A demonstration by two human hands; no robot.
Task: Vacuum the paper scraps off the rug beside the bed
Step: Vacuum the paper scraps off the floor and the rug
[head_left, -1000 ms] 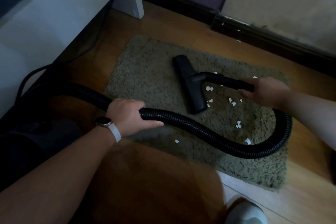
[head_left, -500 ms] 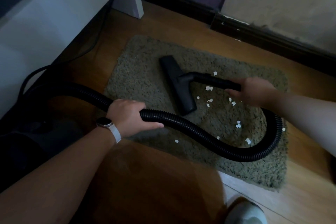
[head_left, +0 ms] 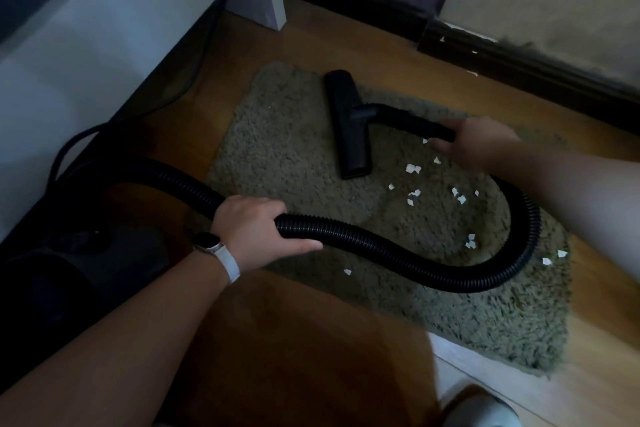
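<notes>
The right hand [head_left: 481, 142] is closed around the black rigid tube [head_left: 412, 120] of the vacuum, fingers wrapped over its rear end, with the forearm reaching in from the right edge of the head view. That tube runs leftward to the flat black floor nozzle [head_left: 348, 125], which lies on the shaggy grey-green rug [head_left: 284, 149] near the rug's far edge, its long side pointing away from the person. The left hand [head_left: 258, 230] is clenched around the black ribbed hose [head_left: 381, 246], thumb stretched along it; a watch with a white strap [head_left: 216, 250] sits on that wrist. From the left hand the hose sweeps across the rug, curls up at the right side and meets the tube under the right hand. White paper scraps [head_left: 414, 168] lie scattered on the rug to the right of the nozzle, inside the loop of hose, with a few more [head_left: 547, 260] outside the loop near the rug's right edge and one [head_left: 347, 272] just below the hose. The rug lies on a wooden floor [head_left: 311, 340] beside the white bed frame [head_left: 104, 45] at left. The dark vacuum body [head_left: 79, 274] sits in shadow at lower left.
</notes>
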